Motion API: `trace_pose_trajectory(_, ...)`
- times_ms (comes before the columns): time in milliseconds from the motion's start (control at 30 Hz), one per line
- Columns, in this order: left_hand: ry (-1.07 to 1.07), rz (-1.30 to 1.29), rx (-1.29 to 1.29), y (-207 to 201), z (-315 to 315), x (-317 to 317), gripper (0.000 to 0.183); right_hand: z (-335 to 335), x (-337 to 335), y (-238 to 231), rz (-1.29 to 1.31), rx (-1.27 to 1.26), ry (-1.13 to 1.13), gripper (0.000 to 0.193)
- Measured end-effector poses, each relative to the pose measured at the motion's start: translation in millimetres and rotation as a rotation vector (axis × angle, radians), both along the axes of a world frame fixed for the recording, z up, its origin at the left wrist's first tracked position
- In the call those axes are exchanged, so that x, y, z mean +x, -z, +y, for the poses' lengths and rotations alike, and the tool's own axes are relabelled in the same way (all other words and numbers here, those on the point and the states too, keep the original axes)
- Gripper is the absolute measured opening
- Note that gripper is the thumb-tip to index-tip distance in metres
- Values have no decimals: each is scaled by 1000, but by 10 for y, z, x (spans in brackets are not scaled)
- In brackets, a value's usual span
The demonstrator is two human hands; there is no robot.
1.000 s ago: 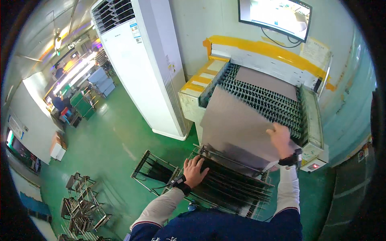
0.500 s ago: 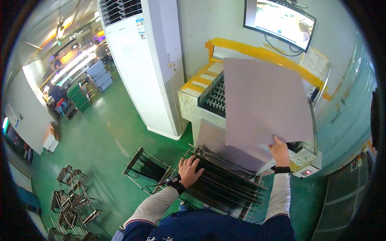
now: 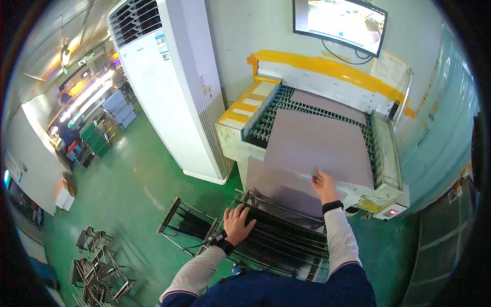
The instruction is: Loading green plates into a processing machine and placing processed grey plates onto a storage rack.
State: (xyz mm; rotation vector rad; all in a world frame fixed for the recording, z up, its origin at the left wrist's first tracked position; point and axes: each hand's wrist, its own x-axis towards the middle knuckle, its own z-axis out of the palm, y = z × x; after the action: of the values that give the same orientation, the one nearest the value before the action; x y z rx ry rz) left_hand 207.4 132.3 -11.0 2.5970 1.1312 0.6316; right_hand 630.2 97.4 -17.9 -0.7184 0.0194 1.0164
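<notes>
My right hand (image 3: 325, 187) pinches the near edge of a flat grey-mauve sheet (image 3: 318, 146). This sheet lies over the rollers (image 3: 260, 128) of a white machine with yellow tape (image 3: 234, 132). Farther back on the rollers, a second similar sheet (image 3: 330, 104) partly shows. My left hand (image 3: 237, 225) is open, its fingers spread over the left side of a rack of dark thin panels (image 3: 279, 240); whether it touches them I cannot tell. Another greyish sheet (image 3: 279, 190) stands tilted between the rack and the machine.
A tall white air conditioner (image 3: 171, 97) stands left of the machine. A smaller rack (image 3: 186, 222) is beside my left forearm, and several metal racks (image 3: 94, 266) stand at the lower left. A monitor (image 3: 341, 23) hangs on the wall. Translucent curtain sheeting (image 3: 434, 128) hangs at the right.
My right hand has moved left and lowered the raised sheet onto the rollers. The second sheet behind it has come into sight. My left hand stays by the rack.
</notes>
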Motion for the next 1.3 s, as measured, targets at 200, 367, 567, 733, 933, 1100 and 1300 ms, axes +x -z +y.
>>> trace_pose_trajectory(200,-1,24,0,-2,12,17,59,156,57,41,-35,-152,-89,24)
trace_pose_trajectory(367,7,15,-6,-3,17,30,59,230,85,131,-85,-175,-228,40)
trace_pose_trajectory(567,11,19,-5,-33,16,39,58,284,18,138,23,-95,-157,36)
trace_pose_trajectory(733,22,13,9,-39,-2,26,57,221,22,3,-185,-109,-305,32)
trace_pose_trajectory(933,3,20,37,-19,3,37,56,303,-203,62,-1272,-587,-211,26)
trace_pose_trajectory(1100,-1,26,30,-13,4,36,57,188,-536,124,-1995,-749,-89,35)
trace_pose_trajectory(1300,-2,23,8,2,17,50,56,-41,-813,163,-2148,-764,-178,39)
